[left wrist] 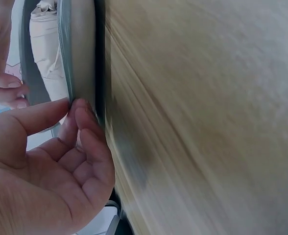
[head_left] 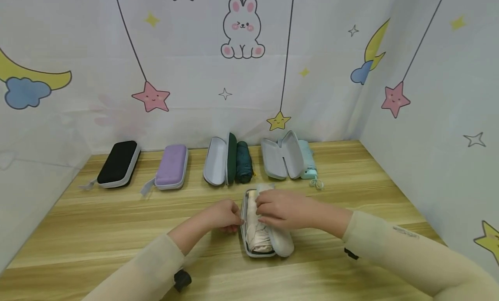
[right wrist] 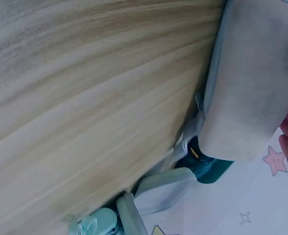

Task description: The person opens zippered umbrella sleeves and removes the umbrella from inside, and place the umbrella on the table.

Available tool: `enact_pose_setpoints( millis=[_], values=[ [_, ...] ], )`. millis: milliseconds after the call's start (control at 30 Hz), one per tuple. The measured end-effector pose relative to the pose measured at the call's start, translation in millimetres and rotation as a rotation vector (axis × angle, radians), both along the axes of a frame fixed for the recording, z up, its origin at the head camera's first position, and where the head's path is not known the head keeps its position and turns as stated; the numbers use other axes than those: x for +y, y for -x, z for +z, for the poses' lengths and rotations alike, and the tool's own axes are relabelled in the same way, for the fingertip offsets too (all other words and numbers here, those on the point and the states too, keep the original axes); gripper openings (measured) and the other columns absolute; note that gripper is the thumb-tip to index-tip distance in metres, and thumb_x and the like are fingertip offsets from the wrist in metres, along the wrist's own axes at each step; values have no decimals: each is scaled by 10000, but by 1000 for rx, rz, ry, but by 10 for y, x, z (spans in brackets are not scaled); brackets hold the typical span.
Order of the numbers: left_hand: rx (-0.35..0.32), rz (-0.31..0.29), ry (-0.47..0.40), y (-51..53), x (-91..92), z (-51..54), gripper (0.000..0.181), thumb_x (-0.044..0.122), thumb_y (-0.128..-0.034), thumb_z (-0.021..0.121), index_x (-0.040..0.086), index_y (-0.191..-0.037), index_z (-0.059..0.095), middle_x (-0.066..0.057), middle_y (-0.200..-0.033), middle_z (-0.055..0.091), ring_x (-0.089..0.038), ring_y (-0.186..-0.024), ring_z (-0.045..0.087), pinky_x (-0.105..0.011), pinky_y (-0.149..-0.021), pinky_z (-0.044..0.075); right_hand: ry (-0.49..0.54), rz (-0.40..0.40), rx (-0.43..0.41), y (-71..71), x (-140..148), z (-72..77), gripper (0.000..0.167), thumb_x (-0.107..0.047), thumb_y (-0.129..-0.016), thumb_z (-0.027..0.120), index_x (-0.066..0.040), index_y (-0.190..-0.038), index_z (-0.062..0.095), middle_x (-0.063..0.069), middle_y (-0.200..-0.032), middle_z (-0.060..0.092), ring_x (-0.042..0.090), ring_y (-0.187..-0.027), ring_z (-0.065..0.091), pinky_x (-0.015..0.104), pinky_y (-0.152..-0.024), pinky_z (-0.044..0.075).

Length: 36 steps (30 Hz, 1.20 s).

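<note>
A cream hard zip case (head_left: 286,246) stands open on the table in the head view, its lid tilted to the right. Inside lies a cream folded umbrella (head_left: 255,231), its fabric gathered. My left hand (head_left: 225,216) pinches the case's left rim between thumb and fingers; the left wrist view shows this grip on the zip edge (left wrist: 65,54). Over the lid my right hand (head_left: 286,209) reaches across from the right, its fingertips above the umbrella and at the lid's free edge. In the right wrist view the lid's outer face (right wrist: 256,83) partly hides that hand's contact.
Behind the cream case stand an open green case (head_left: 231,158) with a dark green folded umbrella (head_left: 244,162), and an open pale case (head_left: 294,156) beside a light-blue folded umbrella (head_left: 308,160). Closed black (head_left: 118,162) and purple (head_left: 172,166) cases lie at left. Patterned cloth backs the table.
</note>
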<state>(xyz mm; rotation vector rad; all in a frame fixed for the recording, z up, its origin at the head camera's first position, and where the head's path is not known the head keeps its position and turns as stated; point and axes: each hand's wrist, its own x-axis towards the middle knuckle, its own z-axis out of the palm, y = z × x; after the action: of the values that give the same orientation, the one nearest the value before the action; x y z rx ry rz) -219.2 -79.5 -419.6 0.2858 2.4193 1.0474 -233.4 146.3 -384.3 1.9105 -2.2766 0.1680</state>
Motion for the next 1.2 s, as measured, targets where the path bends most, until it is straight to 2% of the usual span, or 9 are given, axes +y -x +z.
enact_pose_setpoints(
  millis=[67,133,200,267,400,500,800,967,1200],
  values=[
    [7,-7,-4,-10,1,10,241,73,-897,662,49,-662,612,-12,-585,598,-98,-510,532,-231,-488,434,11,-18,18,-26,35,44,145,-204,-974,596,-101,-973,698,-15,-902,595,128,-826,539,268,-762,461],
    [17,-9,-6,-23,3,20,238,74,-893,669,51,-664,609,-12,-590,608,-98,-514,543,-239,-500,453,5,-76,43,-60,56,79,124,-200,-961,616,-121,-892,682,-40,-803,566,114,-736,524,273,-698,453],
    [26,-8,-7,-34,6,35,230,74,-890,677,49,-670,613,-17,-593,619,-102,-517,557,-249,-511,469,-13,-173,46,-103,57,105,133,-202,-944,642,-130,-834,660,-49,-747,560,115,-684,535,287,-662,459],
    [33,-5,-9,-48,11,53,216,75,-889,678,43,-682,625,-22,-597,626,-107,-521,569,-261,-520,482,-39,-309,32,-159,34,111,155,-241,-938,655,-119,-842,656,-40,-752,587,129,-683,574,307,-653,479],
    [37,6,-25,-61,28,88,192,86,-900,669,39,-716,642,-23,-628,632,-126,-558,586,-285,-551,504,-97,-612,-108,-271,-55,55,334,-412,-941,626,-100,-1059,634,-30,-763,607,135,-649,589,307,-551,470],
    [41,4,-33,-58,49,106,190,96,-908,665,38,-728,643,-34,-654,638,-150,-588,597,-301,-575,514,-122,-741,-244,-317,-125,-22,515,-515,-940,580,-95,-1234,529,-37,-674,569,118,-554,552,308,-467,433],
    [89,-78,-27,-63,86,119,213,98,-911,663,61,-705,622,-28,-653,620,-155,-576,582,-275,-544,483,-64,-830,-537,-267,-217,-201,748,-593,-913,559,-51,-1372,326,-12,-584,528,140,-498,513,310,-467,396],
    [91,-53,-16,-106,123,165,194,62,-907,664,27,-718,635,-40,-651,624,-182,-592,596,-266,-533,465,-26,-859,-675,-221,-240,-265,876,-615,-887,575,-36,-1446,231,23,-589,554,162,-483,511,311,-466,390],
    [87,-41,-20,-95,114,138,205,85,-916,666,41,-720,627,-48,-649,623,-207,-592,616,-284,-528,472,41,-911,-776,-215,-233,-279,899,-470,-874,657,-29,-1492,176,32,-599,545,162,-481,487,322,-469,379]
  ],
)
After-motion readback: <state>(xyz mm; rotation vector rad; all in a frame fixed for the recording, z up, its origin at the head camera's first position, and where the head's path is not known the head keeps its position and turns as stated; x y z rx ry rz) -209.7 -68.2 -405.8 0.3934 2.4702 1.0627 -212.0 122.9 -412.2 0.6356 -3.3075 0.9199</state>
